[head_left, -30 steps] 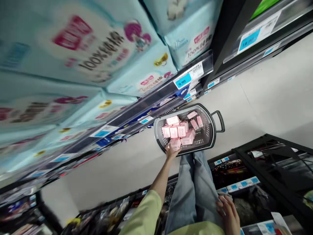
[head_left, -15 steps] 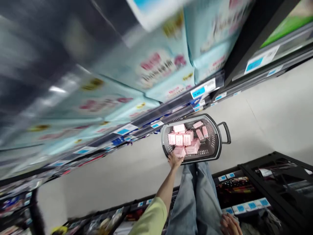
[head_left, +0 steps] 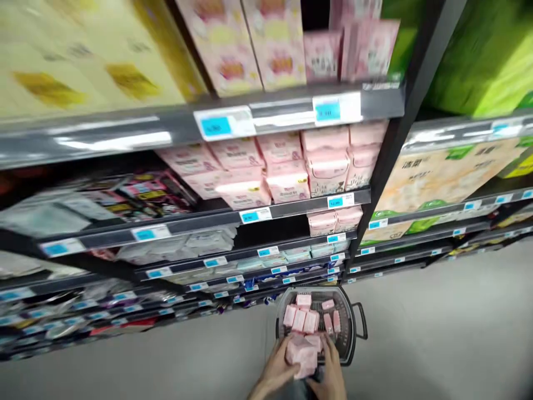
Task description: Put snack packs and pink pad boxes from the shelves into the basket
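Black metal shelving (head_left: 422, 72) towered! Left hand (head_left: 278, 362) gripped a boxy pale-pink pack (head_left: 303, 355); right hand (head_left: 332, 371) curved alongside, hold unclear.

A shop, with price labels (head_left: 255, 215) lining shelves (head_left: 179, 120) of packaged goods (head_left: 287, 188).

Dark shelving (head_left: 381, 103), pale grey floor (head_left: 453, 316)

From where I stand, dark shelves (head_left: 297, 209) carry pink packs (head_left: 287, 186) mid-frame, yellow packages (head_left: 83, 61) upper left, green packages (head_left: 474, 61) upper right (price labels (head_left: 255, 215) all along); grey floor (head_left: 437, 322) spreads along the bottom, around a basket (head_left: 345, 319)
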{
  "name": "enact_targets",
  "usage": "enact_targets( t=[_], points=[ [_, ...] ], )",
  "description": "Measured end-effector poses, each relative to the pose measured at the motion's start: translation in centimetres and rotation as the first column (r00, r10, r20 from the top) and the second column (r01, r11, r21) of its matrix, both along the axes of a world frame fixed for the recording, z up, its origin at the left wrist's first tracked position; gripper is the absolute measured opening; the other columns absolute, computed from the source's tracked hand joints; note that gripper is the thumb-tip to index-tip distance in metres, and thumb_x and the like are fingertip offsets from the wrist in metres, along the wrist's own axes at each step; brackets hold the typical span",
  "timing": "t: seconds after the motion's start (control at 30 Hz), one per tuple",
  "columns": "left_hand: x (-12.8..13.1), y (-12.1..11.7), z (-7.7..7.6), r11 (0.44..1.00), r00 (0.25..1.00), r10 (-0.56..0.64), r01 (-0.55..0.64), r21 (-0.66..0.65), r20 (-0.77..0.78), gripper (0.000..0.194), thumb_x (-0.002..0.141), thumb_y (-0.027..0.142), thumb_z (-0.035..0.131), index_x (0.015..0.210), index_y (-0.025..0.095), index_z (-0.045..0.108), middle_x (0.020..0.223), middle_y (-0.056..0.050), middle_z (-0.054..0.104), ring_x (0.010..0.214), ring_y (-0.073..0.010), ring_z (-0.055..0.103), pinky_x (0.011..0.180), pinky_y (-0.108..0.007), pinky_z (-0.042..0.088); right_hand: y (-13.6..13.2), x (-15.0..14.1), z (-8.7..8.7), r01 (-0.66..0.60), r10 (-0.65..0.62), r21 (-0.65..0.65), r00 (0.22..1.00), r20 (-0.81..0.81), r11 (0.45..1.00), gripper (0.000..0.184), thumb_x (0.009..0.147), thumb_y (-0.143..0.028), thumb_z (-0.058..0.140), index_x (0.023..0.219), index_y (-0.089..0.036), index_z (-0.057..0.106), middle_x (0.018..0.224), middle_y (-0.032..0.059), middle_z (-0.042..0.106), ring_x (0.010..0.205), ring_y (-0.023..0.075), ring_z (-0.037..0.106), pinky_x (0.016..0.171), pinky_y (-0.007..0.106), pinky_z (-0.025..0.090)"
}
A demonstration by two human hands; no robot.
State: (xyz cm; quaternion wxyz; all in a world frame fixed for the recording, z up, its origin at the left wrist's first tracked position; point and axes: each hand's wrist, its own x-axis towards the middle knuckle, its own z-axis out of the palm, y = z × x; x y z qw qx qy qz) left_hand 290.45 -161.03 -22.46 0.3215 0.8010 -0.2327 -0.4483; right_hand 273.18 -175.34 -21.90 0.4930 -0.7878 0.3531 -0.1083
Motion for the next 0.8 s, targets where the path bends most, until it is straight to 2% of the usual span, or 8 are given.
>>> enact_targets(
  t=[0.1, 0.17, 0.23, 0.33, 0.43, 0.57, 0.67, 0.8],
  points=[
    [0.2, -0.7, 6.0, 0.996, 0.973, 0.024, -0.004, -0.088, 0.228, 0.089, 0.06, 0.031, 0.077, 0.147, 0.035, 0.057, 0.142, -0.011, 0.058, 0.139, -0.0374, 0.055, 0.116, -0.044, 0.048, -0.6, 3.6, 4.3, -0.316, 0.316, -0.048, 0.949, 0.0, 0.948, 0.096, 0.056, -0.008, 0.068, 0.148, -0.031, 0.058, 0.154, 0.0111, 0.06, 0.146, 0.0408, 0.053, 0.121, 0.058, 0.045],
    [0.7, -1.0, 9.2, 0.991, 0.943, 0.07, -0.03, -0.127, 0.324, 0.088, 0.059, 0.032, 0.079, 0.145, 0.032, 0.059, 0.138, -0.012, 0.059, 0.136, -0.0367, 0.057, 0.113, -0.044, 0.05, -0.5, 5.1, 6.5, -0.438, 0.443, -0.079, 0.895, 0.051, 0.895, 0.099, 0.057, -0.009, 0.071, 0.152, -0.029, 0.054, 0.155, 0.012, 0.059, 0.147, 0.0402, 0.052, 0.121, 0.057, 0.045],
    [1.4, -1.2, 11.7, 0.983, 0.921, 0.132, -0.075, -0.165, 0.365, 0.086, 0.059, 0.032, 0.081, 0.143, 0.031, 0.061, 0.133, -0.012, 0.062, 0.133, -0.0362, 0.058, 0.114, -0.045, 0.049, -0.3, 6.0, 7.8, -0.422, 0.434, -0.109, 0.89, 0.14, 0.9, 0.101, 0.059, -0.013, 0.075, 0.156, -0.027, 0.049, 0.156, 0.0137, 0.057, 0.148, 0.0404, 0.049, 0.122, 0.058, 0.043],
    [2.5, -1.0, 14.3, 0.956, 0.887, 0.251, -0.164, -0.242, 0.389, 0.086, 0.065, 0.039, 0.084, 0.146, 0.029, 0.059, 0.136, -0.013, 0.064, 0.135, -0.0368, 0.058, 0.117, -0.049, 0.046, 0.2, 6.9, 9.0, -0.251, 0.263, -0.079, 0.925, 0.274, 0.965, 0.088, 0.067, -0.022, 0.079, 0.151, -0.024, 0.052, 0.149, 0.0156, 0.062, 0.143, 0.0404, 0.055, 0.121, 0.06, 0.044],
    [3.3, -0.7, 15.8, 0.898, 0.869, 0.354, -0.214, -0.384, 0.345, 0.082, 0.078, 0.049, 0.078, 0.153, 0.027, 0.053, 0.15, -0.014, 0.06, 0.143, -0.035, 0.054, 0.122, -0.049, 0.042, 0.2, 7.4, 10.6, -0.082, 0.015, 0.153, 0.919, 0.395, 0.985, 0.085, 0.07, -0.039, 0.086, 0.147, -0.024, 0.052, 0.142, 0.0156, 0.068, 0.131, 0.0381, 0.064, 0.113, 0.058, 0.052],
    [3.3, -0.5, 16.6, 0.796, 0.931, 0.359, -0.269, -0.543, 0.065, 0.075, 0.094, 0.059, 0.059, 0.16, 0.025, 0.044, 0.149, -0.014, 0.064, 0.136, -0.0302, 0.062, 0.111, -0.044, 0.052, -1.0, 7.7, 14.2, -0.01, -0.262, 0.547, 0.87, 0.417, 0.837, 0.088, 0.073, -0.056, 0.087, 0.147, -0.024, 0.052, 0.124, 0.0125, 0.078, 0.115, 0.0348, 0.074, 0.101, 0.051, 0.06],
    [3.0, -0.8, 16.6, 0.743, 0.941, 0.305, -0.332, -0.581, -0.147, 0.077, 0.093, 0.063, 0.06, 0.158, 0.023, 0.045, 0.142, -0.014, 0.068, 0.128, -0.0294, 0.068, 0.106, -0.043, 0.057, -2.1, 7.8, 16.3, -0.029, -0.292, 0.631, 0.87, 0.398, 0.776, 0.087, 0.073, -0.058, 0.087, 0.145, -0.022, 0.055, 0.119, 0.0107, 0.08, 0.113, 0.0352, 0.074, 0.102, 0.05, 0.059],
    [3.1, -1.3, 16.6, 0.722, 0.922, 0.344, -0.382, -0.577, -0.18, 0.083, 0.088, 0.07, 0.063, 0.154, 0.022, 0.048, 0.139, -0.014, 0.069, 0.122, -0.0306, 0.071, 0.102, -0.043, 0.059, -2.5, 8.5, 16.8, -0.041, -0.279, 0.652, 0.882, 0.379, 0.757, 0.085, 0.073, -0.059, 0.086, 0.143, -0.02, 0.057, 0.118, 0.0089, 0.081, 0.107, 0.0326, 0.075, 0.099, 0.046, 0.059]
  ],
)
